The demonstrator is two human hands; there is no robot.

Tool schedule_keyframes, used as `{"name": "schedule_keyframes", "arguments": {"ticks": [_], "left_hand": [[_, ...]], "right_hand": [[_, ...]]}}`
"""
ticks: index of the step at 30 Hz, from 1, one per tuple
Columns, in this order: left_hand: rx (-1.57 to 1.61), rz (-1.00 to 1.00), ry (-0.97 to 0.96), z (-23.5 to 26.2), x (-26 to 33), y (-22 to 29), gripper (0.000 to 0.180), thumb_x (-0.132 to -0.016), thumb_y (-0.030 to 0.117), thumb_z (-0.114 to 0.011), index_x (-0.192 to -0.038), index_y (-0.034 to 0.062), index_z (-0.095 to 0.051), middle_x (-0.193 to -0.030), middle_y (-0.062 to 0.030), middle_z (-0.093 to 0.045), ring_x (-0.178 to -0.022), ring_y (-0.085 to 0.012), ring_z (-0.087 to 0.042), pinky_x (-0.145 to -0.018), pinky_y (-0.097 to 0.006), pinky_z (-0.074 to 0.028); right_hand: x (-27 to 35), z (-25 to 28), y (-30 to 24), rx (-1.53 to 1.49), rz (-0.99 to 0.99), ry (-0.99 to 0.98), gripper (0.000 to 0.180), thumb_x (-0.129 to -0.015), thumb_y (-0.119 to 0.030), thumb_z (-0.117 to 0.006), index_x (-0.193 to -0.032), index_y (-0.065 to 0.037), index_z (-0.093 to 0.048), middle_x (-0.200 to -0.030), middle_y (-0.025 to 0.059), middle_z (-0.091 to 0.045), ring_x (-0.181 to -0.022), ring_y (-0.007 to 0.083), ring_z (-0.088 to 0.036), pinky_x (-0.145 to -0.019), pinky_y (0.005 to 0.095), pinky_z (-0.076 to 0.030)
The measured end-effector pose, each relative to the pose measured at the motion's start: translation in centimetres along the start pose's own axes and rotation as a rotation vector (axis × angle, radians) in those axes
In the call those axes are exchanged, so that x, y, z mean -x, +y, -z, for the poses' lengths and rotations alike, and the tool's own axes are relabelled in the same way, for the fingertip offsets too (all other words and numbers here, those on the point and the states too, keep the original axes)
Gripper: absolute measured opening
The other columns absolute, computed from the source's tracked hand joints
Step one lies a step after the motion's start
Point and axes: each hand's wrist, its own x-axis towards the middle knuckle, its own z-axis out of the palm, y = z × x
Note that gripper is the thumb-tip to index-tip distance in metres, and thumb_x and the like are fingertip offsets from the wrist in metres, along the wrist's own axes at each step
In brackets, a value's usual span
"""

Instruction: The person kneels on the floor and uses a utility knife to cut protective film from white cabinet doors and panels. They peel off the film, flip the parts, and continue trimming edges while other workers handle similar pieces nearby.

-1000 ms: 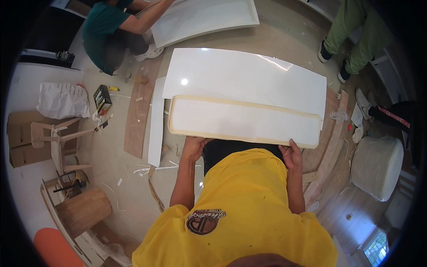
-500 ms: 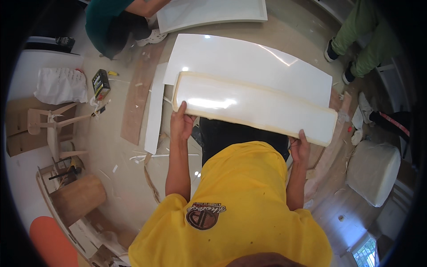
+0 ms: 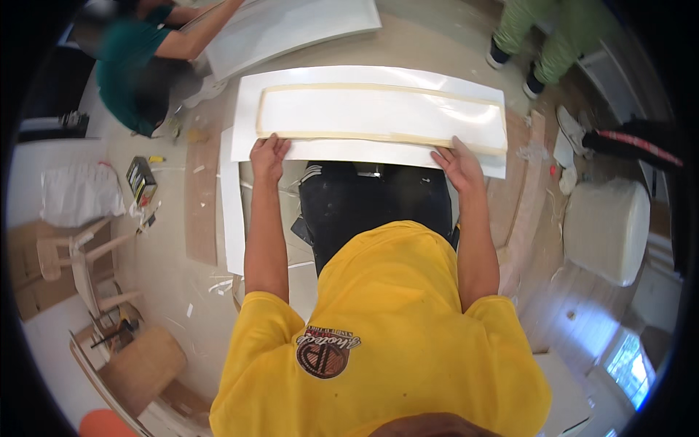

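Note:
A long white panel (image 3: 378, 114) with a cream-coloured border lies flat over a larger white sheet (image 3: 328, 150); I cannot tell whether they touch. My left hand (image 3: 269, 157) grips the panel's near edge toward its left end. Toward the right end, my right hand (image 3: 459, 164) has its thumb on the same near edge, with the other fingers just below it, partly spread. Both forearms reach forward at about equal length.
A person in a green top (image 3: 127, 73) crouches at the far left beside another white panel (image 3: 291, 33). Someone in green trousers (image 3: 520, 33) stands far right. A wrapped cushion (image 3: 608, 231) stands at right. Wooden boards (image 3: 202, 197), a small box (image 3: 141, 180) and scraps lie left.
My hands have carried the bordered panel forward and left, levelling its tilt over the larger sheet. The view has shifted, and the person in green trousers appears farther left.

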Motion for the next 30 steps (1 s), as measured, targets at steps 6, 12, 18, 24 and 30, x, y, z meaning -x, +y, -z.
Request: {"name": "schedule_keyframes", "arguments": {"ticks": [6, 12, 18, 24, 30], "left_hand": [[0.016, 0.017, -0.018, 3.1, -1.8, -0.3, 0.016, -0.101, 0.005, -0.058, -0.116, -0.001, -0.056, -0.113, -0.0137, -0.067, -0.103, -0.0264, -0.07, -0.09, -0.037, -0.062], [0.093, 0.03, -0.009, 2.9, -2.7, -0.2, 0.026, -0.104, 0.017, -0.056, -0.124, -0.0002, -0.057, -0.122, -0.0137, -0.066, -0.114, -0.0275, -0.066, -0.095, -0.039, -0.058], [-0.197, 0.045, -0.14, 4.2, -0.6, 0.6, 0.05, -0.105, 0.035, -0.056, -0.143, 0.002, -0.05, -0.145, -0.0146, -0.055, -0.135, -0.0298, -0.051, -0.108, -0.044, -0.042], [-0.519, -0.257, 0.281, 9.0, 1.2, 0.6, 0.046, -0.098, 0.03, -0.067, -0.127, -0.0038, -0.058, -0.115, -0.0173, -0.066, -0.1, -0.0279, -0.066, -0.077, -0.039, -0.06], [-0.783, -0.359, 0.423, 6.2, 0.7, 3.0, 0.047, -0.093, 0.036, -0.074, -0.115, -0.0029, -0.063, -0.117, -0.0188, -0.065, -0.098, -0.0281, -0.066, -0.072, -0.04, -0.06]], "right_hand": [[-1.7, 0.1, 0.9, -0.03, -0.01, 0.043, 0.052, -0.099, -0.002, -0.056, -0.142, 0.016, -0.032, -0.141, 0.0295, -0.042, -0.127, 0.0486, -0.05, -0.1, 0.0579, -0.055], [-1.2, -2.8, 1.0, -0.013, -0.019, 0.148, 0.043, -0.099, -0.009, -0.062, -0.135, 0.009, -0.044, -0.132, 0.0239, -0.054, -0.119, 0.0412, -0.059, -0.097, 0.0527, -0.058], [2.4, -0.5, 0.3, -0.177, 0.19, -0.031, 0.038, -0.099, -0.012, -0.064, -0.133, 0.001, -0.051, -0.126, 0.0164, -0.062, -0.117, 0.033, -0.062, -0.098, 0.0509, -0.057], [12.8, 9.6, -9.0, -0.381, 0.646, 0.117, 0.036, -0.103, -0.013, -0.057, -0.135, 0.001, -0.049, -0.129, 0.0151, -0.062, -0.115, 0.0306, -0.065, -0.096, 0.0489, -0.059], [23.5, 22.4, -14.0, -0.356, 1.054, 0.4, 0.034, -0.103, -0.01, -0.053, -0.134, 0.003, -0.047, -0.133, 0.0186, -0.059, -0.121, 0.0341, -0.062, -0.103, 0.0494, -0.057]]}}
